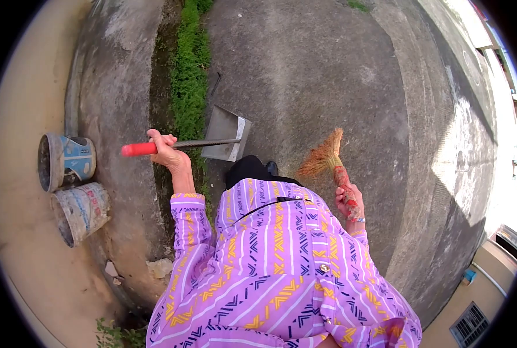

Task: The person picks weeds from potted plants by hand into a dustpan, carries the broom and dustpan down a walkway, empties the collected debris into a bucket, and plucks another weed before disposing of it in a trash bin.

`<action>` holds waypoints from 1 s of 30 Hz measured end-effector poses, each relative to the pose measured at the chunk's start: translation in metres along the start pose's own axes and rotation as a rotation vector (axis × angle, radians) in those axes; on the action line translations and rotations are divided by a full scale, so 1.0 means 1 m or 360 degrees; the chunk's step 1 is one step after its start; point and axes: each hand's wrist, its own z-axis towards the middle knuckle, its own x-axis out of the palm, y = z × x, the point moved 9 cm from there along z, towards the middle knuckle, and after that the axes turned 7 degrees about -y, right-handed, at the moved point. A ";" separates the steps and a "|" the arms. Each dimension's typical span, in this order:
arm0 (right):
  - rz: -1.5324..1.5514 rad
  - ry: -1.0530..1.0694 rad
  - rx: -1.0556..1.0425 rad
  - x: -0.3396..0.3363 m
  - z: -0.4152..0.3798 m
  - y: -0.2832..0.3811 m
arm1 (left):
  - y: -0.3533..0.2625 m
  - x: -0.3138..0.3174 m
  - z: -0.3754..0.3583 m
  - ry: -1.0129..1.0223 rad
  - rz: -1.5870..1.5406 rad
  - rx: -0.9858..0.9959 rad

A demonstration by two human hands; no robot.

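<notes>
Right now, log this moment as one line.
left hand: holds dustpan by handle | right hand: holds broom | broom: apart from dustpan | nearby: two buckets beside wall

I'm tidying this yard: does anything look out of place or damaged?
Two buckets by the wall look badly stained, and a pale, jagged lump lies loose on the ground nearby, like stray rubble.

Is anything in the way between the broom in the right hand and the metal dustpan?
Nothing visible blocks the straight path from the broom, in the right hand, to the metal dustpan; bare concrete shows between. The dark shoe sits just below that line in the picture, so a drifting pass might clip it.
</notes>
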 end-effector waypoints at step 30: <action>0.1472 -0.0148 -0.0062 -0.074 0.134 0.212 | 0.256 0.335 -0.138 0.0591 0.0570 -0.0410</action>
